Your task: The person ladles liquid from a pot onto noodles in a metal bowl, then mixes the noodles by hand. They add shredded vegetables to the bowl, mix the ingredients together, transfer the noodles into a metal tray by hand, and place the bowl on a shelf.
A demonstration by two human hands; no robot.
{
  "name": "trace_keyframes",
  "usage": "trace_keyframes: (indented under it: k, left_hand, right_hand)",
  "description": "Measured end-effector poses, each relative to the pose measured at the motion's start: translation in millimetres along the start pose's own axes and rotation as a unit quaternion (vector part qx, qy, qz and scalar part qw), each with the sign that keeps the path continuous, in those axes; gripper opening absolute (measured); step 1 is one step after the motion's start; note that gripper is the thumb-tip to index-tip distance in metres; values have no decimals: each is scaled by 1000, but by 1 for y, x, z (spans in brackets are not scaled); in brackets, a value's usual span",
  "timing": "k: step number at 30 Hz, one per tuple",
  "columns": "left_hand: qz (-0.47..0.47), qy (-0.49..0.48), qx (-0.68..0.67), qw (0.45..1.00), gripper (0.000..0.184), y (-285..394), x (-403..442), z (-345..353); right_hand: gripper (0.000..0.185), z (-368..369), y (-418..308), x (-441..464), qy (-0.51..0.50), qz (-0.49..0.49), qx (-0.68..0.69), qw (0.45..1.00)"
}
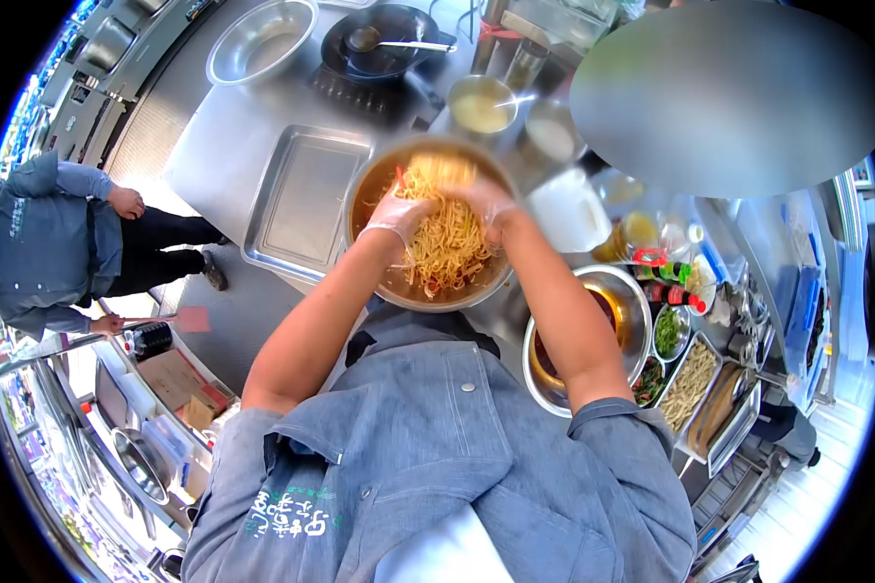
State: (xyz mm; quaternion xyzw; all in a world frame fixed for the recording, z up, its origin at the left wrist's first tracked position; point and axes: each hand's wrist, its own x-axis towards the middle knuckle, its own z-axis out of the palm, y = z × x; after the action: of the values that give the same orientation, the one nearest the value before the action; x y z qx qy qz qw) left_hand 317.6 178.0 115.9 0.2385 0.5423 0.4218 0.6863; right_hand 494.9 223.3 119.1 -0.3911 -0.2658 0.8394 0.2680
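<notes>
A large round metal bowl (504, 276) in front of me holds a heap of yellow-brown noodles (449, 243) with a few red strips mixed in. My left hand (399, 218), in a clear plastic glove, grips noodles at the bowl's left side. Opposite it, my right hand (484, 208) is gloved too and holds noodles from the right, its fingers partly smeared by motion. Some noodles are raised and blurred between the hands, toward the bowl's far side. Both sets of fingertips are partly buried in the noodles.
Left of the bowl lies a rectangular metal tray (297, 204). A black wok (340, 49) with a ladle and a metal basin (262, 44) stand behind. A bowl of dark liquid (538, 369), bottles (666, 294) and ingredient trays (690, 384) are at right. A person (58, 233) stands at left.
</notes>
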Motion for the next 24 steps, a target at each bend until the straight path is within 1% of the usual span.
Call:
trace_keyframes:
  k: [1,2,4,5,6,8,9,10,12,13,16,17,22,24]
  left_hand:
    - [-12,-4,-13,1000,53,5,-3,4]
    - [-13,-4,-12,1000,53,19,-10,10]
    - [-13,45,82,996,47,53,-28,22]
    - [1,35,48,998,42,67,-38,26]
    - [3,34,48,998,42,77,-42,25]
    - [62,0,46,997,44,97,-47,19]
    - [90,-43,15,995,45,105,-51,18]
    - [103,-53,40,992,46,124,-65,24]
    - [115,-60,24,991,43,141,-72,31]
    - [119,-61,22,991,43,150,-74,32]
    - [103,-71,37,991,39,173,-89,35]
    - [119,-89,71,986,38,181,-95,39]
    - [143,-106,127,976,35,198,-101,47]
    - [161,-110,138,971,34,204,-108,49]
  right_hand:
    - [39,8,-5,-11,-3,-6,18,1000]
    - [39,13,-13,-17,-2,-6,20,1000]
    - [40,28,-33,-29,-8,-58,-20,998]
    - [40,51,-53,-53,19,-60,-19,998]
    - [40,67,-67,-67,18,-62,-20,998]
    - [40,87,-87,-87,53,-30,-27,998]
    - [40,90,-95,-90,33,-32,-42,998]
    - [40,93,-101,-92,33,-34,-44,998]
    - [40,102,-115,-99,6,-38,-7,999]
    - [40,121,-124,-115,44,-64,-33,996]
    - [38,137,-139,-128,54,-61,-42,996]
    - [38,133,-139,-123,29,-69,-27,997]
    - [40,142,-150,-131,43,-79,-31,995]
    - [41,158,-153,-145,90,-100,-60,989]
